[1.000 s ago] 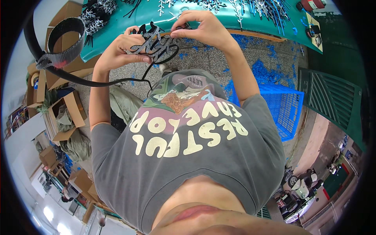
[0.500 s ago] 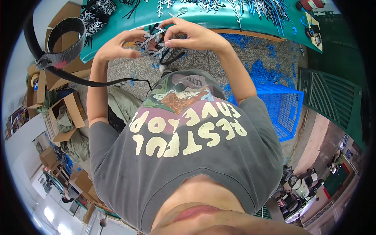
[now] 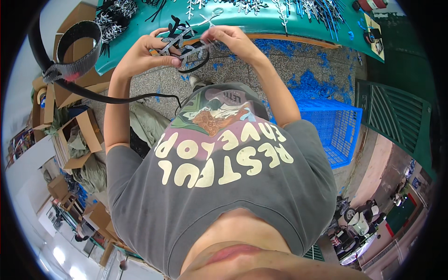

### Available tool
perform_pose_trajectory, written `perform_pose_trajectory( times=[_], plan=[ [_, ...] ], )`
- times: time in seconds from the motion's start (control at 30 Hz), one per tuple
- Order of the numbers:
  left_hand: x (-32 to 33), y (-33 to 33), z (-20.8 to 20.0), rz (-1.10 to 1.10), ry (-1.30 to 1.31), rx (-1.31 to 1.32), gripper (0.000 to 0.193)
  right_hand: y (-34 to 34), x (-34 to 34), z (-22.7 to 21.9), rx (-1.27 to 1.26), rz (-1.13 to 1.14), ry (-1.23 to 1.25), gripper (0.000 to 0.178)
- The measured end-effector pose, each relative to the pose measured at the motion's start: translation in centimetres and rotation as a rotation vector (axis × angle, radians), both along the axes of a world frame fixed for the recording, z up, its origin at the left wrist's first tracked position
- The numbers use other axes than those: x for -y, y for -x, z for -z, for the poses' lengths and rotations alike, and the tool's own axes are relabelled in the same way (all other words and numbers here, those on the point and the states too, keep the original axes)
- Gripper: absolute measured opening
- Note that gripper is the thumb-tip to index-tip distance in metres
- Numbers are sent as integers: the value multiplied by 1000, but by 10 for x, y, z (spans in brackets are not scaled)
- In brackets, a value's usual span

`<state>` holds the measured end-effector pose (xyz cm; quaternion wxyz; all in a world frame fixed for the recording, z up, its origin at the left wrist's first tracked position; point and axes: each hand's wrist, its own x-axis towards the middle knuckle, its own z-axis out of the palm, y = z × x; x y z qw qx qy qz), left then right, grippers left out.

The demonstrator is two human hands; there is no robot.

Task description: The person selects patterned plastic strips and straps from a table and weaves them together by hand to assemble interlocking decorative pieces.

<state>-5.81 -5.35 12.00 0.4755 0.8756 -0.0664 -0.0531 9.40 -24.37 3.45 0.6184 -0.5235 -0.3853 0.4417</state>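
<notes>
A silver glittery leaf spray (image 3: 179, 35) with black backing and a black looped band (image 3: 205, 63) hangs over the table's near edge. My left hand (image 3: 147, 53) is closed on its left side, with the thumb below and the fingers behind the leaves. Close to the spray's right end is my right hand (image 3: 231, 39), its fingertips pinched together. A blurred, pale bit shows just under those fingertips, too smeared to name. On the green table (image 3: 261, 23) beyond lies a small pale tool with a loop (image 3: 215, 13).
Silver and black sprays (image 3: 114, 23) are heaped at the table's left, with blue and silver stems (image 3: 322, 18) at the right. A blue crate (image 3: 329, 135) stands on the floor by blue scraps (image 3: 310, 86). Cardboard boxes (image 3: 84, 133) and a black cable (image 3: 126, 99) are at left.
My right hand has drawn back a little from the spray and its fingers have come together. The spray has tilted up and shows more of its leaves, with the left hand gripping it.
</notes>
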Motion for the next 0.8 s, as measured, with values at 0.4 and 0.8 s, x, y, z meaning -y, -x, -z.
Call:
perform_pose_trajectory(
  times=[0.4,0.8],
  plan=[
    [0,17,8,-108,-25,52,16,-18,27,-64,533,62,-131,10],
    [1,19,0,60,48,107,18,-17,13,-51,501,-39,-133,11]
  ],
)
